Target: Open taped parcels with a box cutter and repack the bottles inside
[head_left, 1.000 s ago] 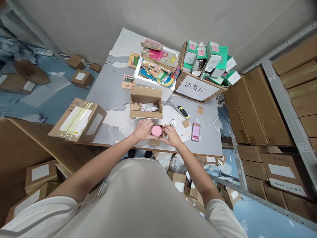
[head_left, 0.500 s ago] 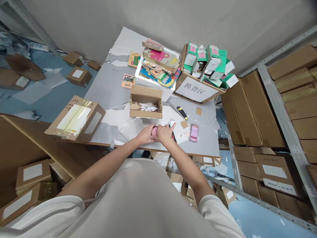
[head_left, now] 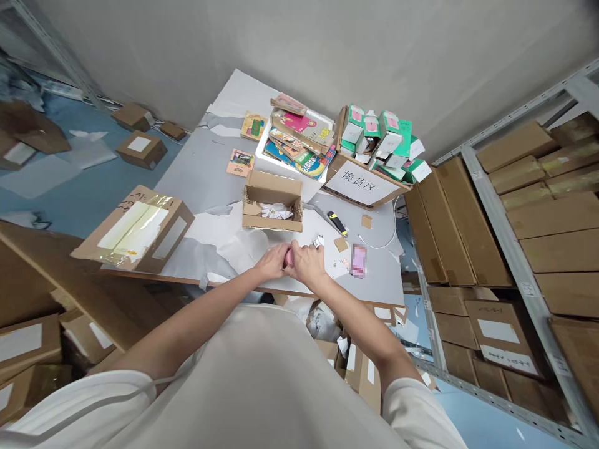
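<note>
My left hand (head_left: 272, 262) and my right hand (head_left: 309, 265) are together at the table's near edge, both wrapped round a small pink object (head_left: 289, 256). Fingers cover most of it, so its kind cannot be made out. Just beyond my hands stands an open cardboard box (head_left: 271, 221) with crumpled white paper (head_left: 276, 211) in it. Close to my right fingers lies a small crumpled white scrap (head_left: 319, 240). A black and yellow utility knife (head_left: 337, 222) rests farther right, near a small cardboard piece (head_left: 340, 244).
Worn books (head_left: 304, 131) fill a white box at the back. Beside it, a labelled carton (head_left: 358, 181) holds several green and white boxes. A taped parcel (head_left: 140, 231) sits at the table's left edge. Shelves of cartons (head_left: 496, 337) flank the right; a blurred pink item (head_left: 358, 260) lies nearby.
The view has shifted slightly. My fingers have moved round the pink object, and less of it shows. A dark red-edged item by my right hand is no longer visible.
</note>
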Demonstrator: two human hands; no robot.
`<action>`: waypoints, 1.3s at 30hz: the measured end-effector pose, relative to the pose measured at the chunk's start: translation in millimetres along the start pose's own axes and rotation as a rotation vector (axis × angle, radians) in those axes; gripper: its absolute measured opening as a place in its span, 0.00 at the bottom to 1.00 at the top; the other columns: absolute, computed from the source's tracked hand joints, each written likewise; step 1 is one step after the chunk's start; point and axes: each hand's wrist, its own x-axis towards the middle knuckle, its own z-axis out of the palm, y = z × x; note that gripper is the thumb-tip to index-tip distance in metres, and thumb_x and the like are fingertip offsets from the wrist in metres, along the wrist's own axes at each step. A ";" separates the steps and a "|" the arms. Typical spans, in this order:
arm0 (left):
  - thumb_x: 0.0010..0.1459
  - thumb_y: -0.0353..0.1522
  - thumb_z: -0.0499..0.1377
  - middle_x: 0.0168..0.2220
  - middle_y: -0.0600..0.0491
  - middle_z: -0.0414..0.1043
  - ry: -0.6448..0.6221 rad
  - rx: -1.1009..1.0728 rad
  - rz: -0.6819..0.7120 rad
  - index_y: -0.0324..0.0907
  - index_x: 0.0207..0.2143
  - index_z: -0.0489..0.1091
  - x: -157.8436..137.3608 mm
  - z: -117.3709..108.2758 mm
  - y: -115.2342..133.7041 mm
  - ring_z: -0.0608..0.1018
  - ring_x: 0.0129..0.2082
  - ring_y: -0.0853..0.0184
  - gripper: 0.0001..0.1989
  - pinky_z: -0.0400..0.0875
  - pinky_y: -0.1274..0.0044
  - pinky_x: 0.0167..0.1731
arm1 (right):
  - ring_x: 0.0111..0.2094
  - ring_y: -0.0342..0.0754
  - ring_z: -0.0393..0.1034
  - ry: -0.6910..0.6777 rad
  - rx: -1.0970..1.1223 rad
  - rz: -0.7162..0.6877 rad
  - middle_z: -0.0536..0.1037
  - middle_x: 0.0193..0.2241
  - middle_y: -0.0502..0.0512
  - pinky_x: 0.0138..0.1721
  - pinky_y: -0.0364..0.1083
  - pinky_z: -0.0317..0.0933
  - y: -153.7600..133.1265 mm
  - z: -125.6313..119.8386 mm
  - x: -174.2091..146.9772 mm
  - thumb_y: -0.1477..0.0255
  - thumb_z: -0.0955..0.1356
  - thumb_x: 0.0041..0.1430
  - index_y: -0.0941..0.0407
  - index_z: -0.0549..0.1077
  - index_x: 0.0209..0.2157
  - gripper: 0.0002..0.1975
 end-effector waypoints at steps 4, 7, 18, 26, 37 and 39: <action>0.48 0.41 0.62 0.44 0.44 0.69 0.033 0.010 -0.060 0.41 0.48 0.61 3.0 -4.6 0.3 0.74 0.44 0.54 0.27 0.69 0.64 0.44 | 0.39 0.60 0.70 0.096 0.040 -0.037 0.74 0.38 0.62 0.40 0.55 0.60 13.7 -45.5 -14.8 0.61 0.68 0.51 0.53 0.65 0.52 0.26; 0.44 0.46 0.65 0.47 0.43 0.69 0.036 -0.004 -0.080 0.40 0.51 0.60 7.0 -9.6 0.9 0.74 0.47 0.51 0.35 0.70 0.62 0.44 | 0.40 0.60 0.69 0.186 0.144 -0.078 0.71 0.42 0.61 0.39 0.54 0.61 41.6 -88.3 -23.0 0.61 0.65 0.55 0.49 0.63 0.57 0.28; 0.36 0.52 0.68 0.62 0.37 0.55 0.240 -0.034 -0.143 0.44 0.62 0.50 0.6 -43.2 36.0 0.57 0.63 0.41 0.54 0.54 0.52 0.58 | 0.22 0.44 0.66 0.545 1.603 0.083 0.72 0.41 0.58 0.19 0.45 0.63 58.3 5.8 1.8 0.57 0.45 0.64 0.52 0.56 0.55 0.26; 0.41 0.39 0.66 0.44 0.45 0.72 0.356 -1.047 -0.238 0.40 0.48 0.62 8.6 -66.8 85.2 0.75 0.44 0.56 0.31 0.68 0.64 0.46 | 0.54 0.54 0.63 0.345 1.947 -0.004 0.69 0.53 0.56 0.49 0.52 0.62 28.0 18.0 16.4 0.54 0.65 0.52 0.50 0.67 0.51 0.25; 0.42 0.41 0.62 0.47 0.41 0.73 -0.128 -1.761 -0.440 0.38 0.53 0.63 -15.3 -76.6 81.7 0.77 0.40 0.55 0.34 0.70 0.62 0.43 | 0.29 0.42 0.66 0.186 2.060 -0.089 0.73 0.33 0.48 0.28 0.41 0.64 50.5 -45.5 54.8 0.60 0.76 0.40 0.51 0.71 0.38 0.23; 0.43 0.37 0.67 0.50 0.45 0.71 0.145 -1.605 -0.495 0.42 0.50 0.63 -17.9 -70.8 83.6 0.76 0.46 0.57 0.31 0.69 0.63 0.48 | 0.27 0.40 0.64 0.293 2.014 -0.012 0.71 0.30 0.45 0.27 0.40 0.63 51.0 -42.8 56.1 0.62 0.77 0.38 0.52 0.70 0.35 0.22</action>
